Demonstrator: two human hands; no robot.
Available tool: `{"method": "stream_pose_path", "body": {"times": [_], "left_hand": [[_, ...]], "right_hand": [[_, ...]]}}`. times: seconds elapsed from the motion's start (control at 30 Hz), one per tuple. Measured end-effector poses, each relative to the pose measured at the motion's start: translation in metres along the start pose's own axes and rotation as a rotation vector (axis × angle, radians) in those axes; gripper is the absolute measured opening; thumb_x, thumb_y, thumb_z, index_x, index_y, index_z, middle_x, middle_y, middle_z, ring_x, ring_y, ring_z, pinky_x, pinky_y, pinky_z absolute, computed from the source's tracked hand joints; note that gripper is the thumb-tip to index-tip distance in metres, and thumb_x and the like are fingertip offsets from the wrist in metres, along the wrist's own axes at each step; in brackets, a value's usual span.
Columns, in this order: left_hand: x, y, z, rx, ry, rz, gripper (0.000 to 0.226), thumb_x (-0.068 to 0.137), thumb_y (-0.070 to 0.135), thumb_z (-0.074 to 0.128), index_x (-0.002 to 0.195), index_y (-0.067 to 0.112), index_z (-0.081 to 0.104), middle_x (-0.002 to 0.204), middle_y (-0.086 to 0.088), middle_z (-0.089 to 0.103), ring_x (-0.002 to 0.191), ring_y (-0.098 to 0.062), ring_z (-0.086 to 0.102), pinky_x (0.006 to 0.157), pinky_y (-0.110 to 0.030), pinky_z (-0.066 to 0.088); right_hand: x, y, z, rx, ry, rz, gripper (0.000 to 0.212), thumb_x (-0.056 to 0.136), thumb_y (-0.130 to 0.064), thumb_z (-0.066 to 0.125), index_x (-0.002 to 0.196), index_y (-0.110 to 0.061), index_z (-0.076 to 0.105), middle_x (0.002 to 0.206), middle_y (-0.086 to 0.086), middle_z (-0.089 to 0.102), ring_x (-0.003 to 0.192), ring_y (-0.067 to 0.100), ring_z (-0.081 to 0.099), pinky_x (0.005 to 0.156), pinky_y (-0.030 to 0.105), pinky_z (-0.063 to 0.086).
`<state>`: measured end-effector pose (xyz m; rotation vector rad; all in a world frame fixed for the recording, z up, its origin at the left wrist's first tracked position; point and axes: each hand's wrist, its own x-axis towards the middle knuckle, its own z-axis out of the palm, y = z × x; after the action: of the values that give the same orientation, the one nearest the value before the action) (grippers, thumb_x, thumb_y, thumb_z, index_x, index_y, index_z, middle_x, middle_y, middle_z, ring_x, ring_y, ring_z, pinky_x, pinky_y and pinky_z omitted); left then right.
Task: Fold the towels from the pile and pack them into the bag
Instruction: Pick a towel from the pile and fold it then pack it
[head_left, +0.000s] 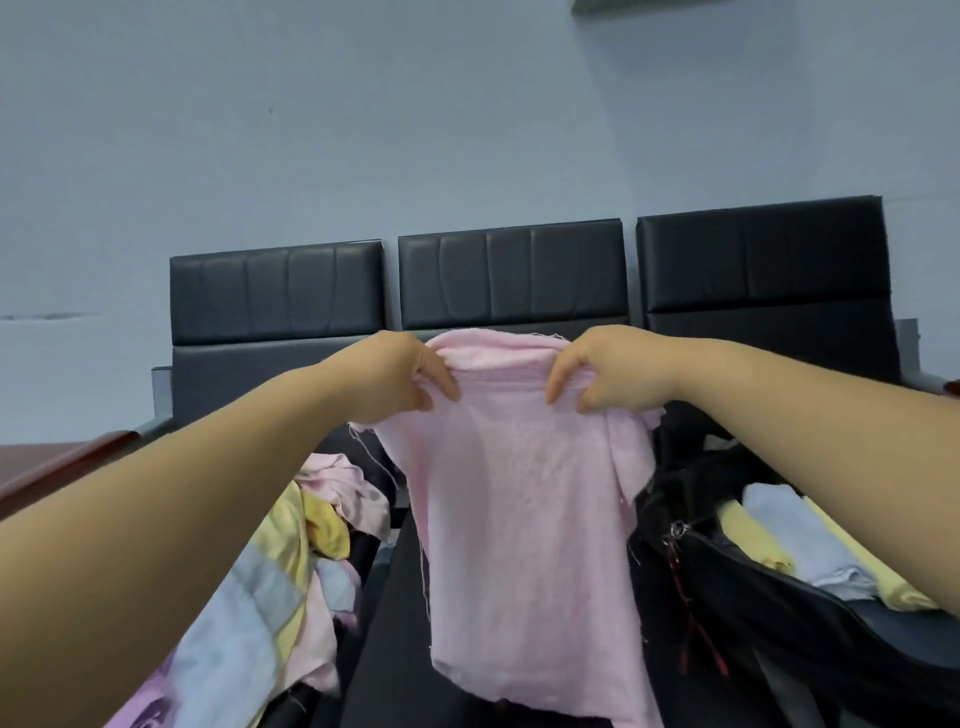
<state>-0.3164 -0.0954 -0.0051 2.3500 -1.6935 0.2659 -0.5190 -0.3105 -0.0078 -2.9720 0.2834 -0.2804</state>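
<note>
Both hands, left hand (402, 376) and right hand (602, 371), pinch the pink towel (524, 514) by its top edge at frame centre; it hangs long-axis down, bag (769, 608) lower right.

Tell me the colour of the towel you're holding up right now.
Plain pale pink towel, pinched along its top edge by the left hand and right hand; head view.

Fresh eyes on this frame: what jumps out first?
A pink towel hangs at centre, pinched along its top edge by the left hand and right hand. A jumbled pile of towels lies lower left; the black bag, lower right, holds folded yellow and pale blue towels.
</note>
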Motion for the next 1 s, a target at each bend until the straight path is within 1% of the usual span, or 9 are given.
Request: {"method": "stream_pose_path", "body": {"times": [0.07, 0.17, 0.3, 0.4, 0.5, 0.6, 0.77, 0.9, 1.0], "left_hand": [[0.02, -0.009, -0.001, 0.053, 0.069, -0.029, 0.036, 0.089, 0.013, 0.07, 0.104, 0.046, 0.076, 0.114, 0.017, 0.063, 0.104, -0.013, 0.061, 0.088, -0.027, 0.048], [0.05, -0.025, -0.009, 0.158, 0.149, -0.065, 0.041, 0.093, 0.013, 0.061, 0.113, 0.046, 0.072, 0.123, 0.01, 0.061, 0.112, -0.02, 0.059, 0.09, -0.033, 0.047], [0.084, -0.044, -0.033, 0.261, 0.271, -0.089, 0.043, 0.097, 0.015, 0.055, 0.121, 0.048, 0.067, 0.117, 0.006, 0.059, 0.108, -0.023, 0.059, 0.083, -0.034, 0.047], [0.095, -0.053, -0.051, 0.318, 0.364, -0.073, 0.042, 0.094, 0.018, 0.057, 0.12, 0.049, 0.066, 0.115, 0.006, 0.061, 0.103, -0.025, 0.061, 0.08, -0.037, 0.05], [0.087, -0.053, -0.052, 0.335, 0.386, -0.029, 0.039, 0.094, 0.017, 0.058, 0.119, 0.046, 0.069, 0.116, 0.006, 0.062, 0.105, -0.023, 0.061, 0.082, -0.038, 0.051], [0.064, -0.051, -0.029, 0.252, 0.271, 0.009, 0.038, 0.092, 0.014, 0.065, 0.115, 0.044, 0.072, 0.115, 0.009, 0.062, 0.105, -0.019, 0.061, 0.087, -0.034, 0.05], [0.018, -0.045, 0.043, -0.354, 0.005, -0.016, 0.045, 0.081, 0.0, 0.079, 0.086, 0.045, 0.078, 0.099, 0.027, 0.072, 0.096, 0.005, 0.067, 0.088, -0.015, 0.048], [-0.016, -0.039, 0.111, -0.706, -0.194, -0.109, 0.034, 0.08, -0.008, 0.079, 0.092, 0.024, 0.083, 0.1, 0.009, 0.078, 0.095, -0.004, 0.071, 0.083, -0.015, 0.05], [-0.039, -0.039, 0.153, -0.853, -0.338, -0.16, 0.034, 0.082, -0.012, 0.076, 0.095, 0.019, 0.082, 0.106, 0.006, 0.077, 0.099, -0.005, 0.069, 0.086, -0.016, 0.051]], "right_hand": [[0.025, 0.01, -0.004, -0.033, 0.043, 0.024, 0.043, 0.085, -0.011, 0.067, 0.09, -0.053, 0.07, 0.105, -0.031, 0.055, 0.096, 0.003, 0.057, 0.086, 0.022, 0.045], [0.061, 0.025, -0.016, -0.033, 0.126, 0.053, 0.05, 0.085, -0.011, 0.057, 0.086, -0.059, 0.066, 0.115, -0.021, 0.054, 0.089, 0.021, 0.068, 0.07, 0.04, 0.062], [0.1, 0.034, -0.039, -0.121, 0.3, 0.007, 0.046, 0.094, -0.006, 0.055, 0.108, -0.047, 0.071, 0.115, -0.016, 0.05, 0.114, 0.019, 0.057, 0.092, 0.035, 0.051], [0.116, 0.035, -0.056, -0.138, 0.399, -0.004, 0.041, 0.096, -0.009, 0.056, 0.115, -0.041, 0.071, 0.118, -0.011, 0.053, 0.116, 0.019, 0.055, 0.096, 0.035, 0.046], [0.109, 0.033, -0.057, -0.128, 0.376, -0.023, 0.039, 0.096, -0.011, 0.057, 0.115, -0.041, 0.072, 0.117, -0.012, 0.053, 0.113, 0.015, 0.054, 0.093, 0.031, 0.043], [0.083, 0.031, -0.031, -0.049, 0.263, -0.042, 0.04, 0.094, -0.011, 0.058, 0.109, -0.046, 0.071, 0.116, -0.017, 0.054, 0.109, 0.011, 0.054, 0.091, 0.028, 0.043], [0.034, 0.038, 0.045, 0.105, -0.009, -0.015, 0.041, 0.086, -0.013, 0.066, 0.099, -0.052, 0.072, 0.112, -0.031, 0.056, 0.106, 0.006, 0.062, 0.095, 0.033, 0.054], [-0.005, 0.049, 0.104, 0.35, -0.182, 0.064, 0.042, 0.081, -0.01, 0.073, 0.095, -0.05, 0.076, 0.104, -0.027, 0.064, 0.086, 0.005, 0.069, 0.072, 0.02, 0.057], [-0.028, 0.061, 0.143, 0.481, -0.266, 0.131, 0.039, 0.077, -0.015, 0.08, 0.095, -0.049, 0.077, 0.109, -0.027, 0.066, 0.103, 0.001, 0.064, 0.092, 0.025, 0.055]]}}
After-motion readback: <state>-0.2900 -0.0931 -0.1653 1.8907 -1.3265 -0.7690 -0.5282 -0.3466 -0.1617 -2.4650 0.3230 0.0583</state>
